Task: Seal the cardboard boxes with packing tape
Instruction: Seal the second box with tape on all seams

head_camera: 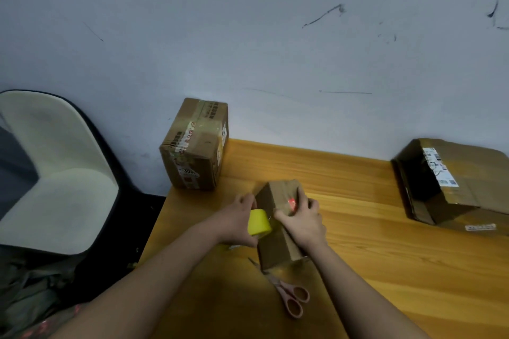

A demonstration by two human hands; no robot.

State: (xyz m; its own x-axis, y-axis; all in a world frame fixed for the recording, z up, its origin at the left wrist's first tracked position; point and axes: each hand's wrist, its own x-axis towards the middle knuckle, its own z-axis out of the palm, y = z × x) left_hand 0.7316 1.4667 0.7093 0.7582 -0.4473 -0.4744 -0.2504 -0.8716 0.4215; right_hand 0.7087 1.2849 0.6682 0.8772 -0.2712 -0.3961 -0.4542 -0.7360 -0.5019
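the small brown cardboard box [278, 223] sits near the front left of the orange wooden table [385, 242]. the right hand [303, 220] presses down on its top, fingers curled over the far side. the left hand [237, 220] grips the yellow roll of packing tape [259, 222], held against the box's left face. if that pressing hand eases, pulling tape could drag the light box and wrinkle the strip. the table's left edge lies close by, and pink-handled scissors [292, 297] rest just in front of the box; open room lies to the right, before the dark flat carton [454, 181]. a taped tall box [192, 146] stands at the back corner.
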